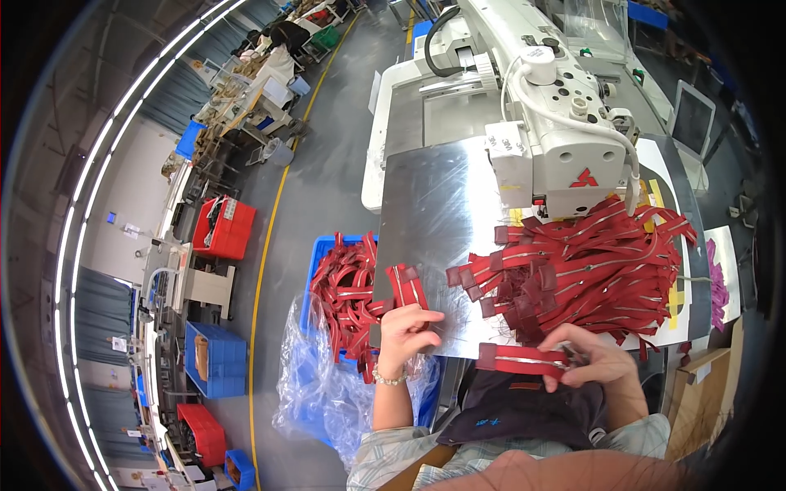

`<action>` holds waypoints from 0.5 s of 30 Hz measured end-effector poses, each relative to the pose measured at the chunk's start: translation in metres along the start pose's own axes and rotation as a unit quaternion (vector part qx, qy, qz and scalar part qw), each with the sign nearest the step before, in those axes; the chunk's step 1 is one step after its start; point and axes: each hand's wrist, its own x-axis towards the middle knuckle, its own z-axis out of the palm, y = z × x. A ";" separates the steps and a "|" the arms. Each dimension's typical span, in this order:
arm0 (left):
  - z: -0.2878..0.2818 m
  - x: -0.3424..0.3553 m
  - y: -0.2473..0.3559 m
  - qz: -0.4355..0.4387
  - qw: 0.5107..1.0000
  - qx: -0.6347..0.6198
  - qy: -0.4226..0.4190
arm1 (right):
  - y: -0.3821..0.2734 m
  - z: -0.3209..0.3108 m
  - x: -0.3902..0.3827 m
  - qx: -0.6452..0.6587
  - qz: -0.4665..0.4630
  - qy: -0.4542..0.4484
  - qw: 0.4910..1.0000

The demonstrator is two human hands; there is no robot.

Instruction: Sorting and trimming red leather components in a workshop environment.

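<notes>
My right hand (602,364) is closed on a red zipper (524,360) with a pale line of teeth, at the near edge of the metal table (426,196). Something small and metallic shows between its fingers; I cannot make out what it is. My left hand (403,331) is at the table's left edge, its thumb and forefinger apart with nothing between them. Just beyond it, another red zipper (407,286) lies at that edge. A big heap of red zippers (589,270) covers the table's right side, their darker end tabs mostly facing left.
A white sewing machine (565,123) rises over the table behind the heap. Left of the table, a blue crate (314,286) holds more zippers, with clear plastic film (307,393) around it. A cardboard box (700,393) stands at right. Red and blue crates line the far-left workstations.
</notes>
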 end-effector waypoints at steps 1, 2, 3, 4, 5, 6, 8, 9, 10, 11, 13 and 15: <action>0.004 0.006 -0.001 0.005 1.000 -0.008 -0.002 | -0.007 -0.005 -0.009 -0.040 -0.022 -0.020 0.999; 0.008 0.013 0.000 0.057 0.997 0.056 -0.019 | -0.009 -0.008 -0.018 -0.060 -0.038 -0.017 0.997; 0.013 0.019 0.001 0.109 0.986 0.119 -0.035 | -0.014 -0.011 -0.026 -0.064 -0.040 -0.010 0.997; 0.016 0.021 0.003 0.094 0.984 0.149 -0.026 | -0.024 -0.014 -0.035 -0.101 -0.006 0.002 0.995; 0.015 0.021 0.005 0.099 0.983 0.150 -0.028 | -0.033 -0.017 -0.040 -0.135 0.024 0.009 0.991; 0.011 0.018 0.004 0.088 0.982 0.163 -0.018 | -0.043 -0.014 -0.041 -0.148 0.047 0.049 0.987; 0.006 0.015 0.002 0.081 0.982 0.173 -0.008 | -0.063 -0.007 -0.050 -0.220 0.052 0.123 0.966; 0.005 0.016 0.000 0.083 0.981 0.173 -0.025 | -0.069 -0.005 -0.053 -0.288 0.059 0.198 0.935; 0.004 0.015 -0.001 0.085 0.980 0.174 -0.042 | -0.070 -0.010 -0.056 -0.336 0.031 0.230 0.913; 0.006 0.018 -0.001 0.092 0.979 0.171 -0.060 | -0.074 -0.012 -0.062 -0.385 0.002 0.267 0.884; 0.010 0.022 -0.001 0.099 0.976 0.174 -0.079 | -0.084 -0.005 -0.062 -0.300 -0.033 0.363 0.882; 0.014 0.024 0.000 0.107 0.973 0.181 -0.099 | -0.088 -0.019 -0.063 -0.369 -0.059 0.384 0.845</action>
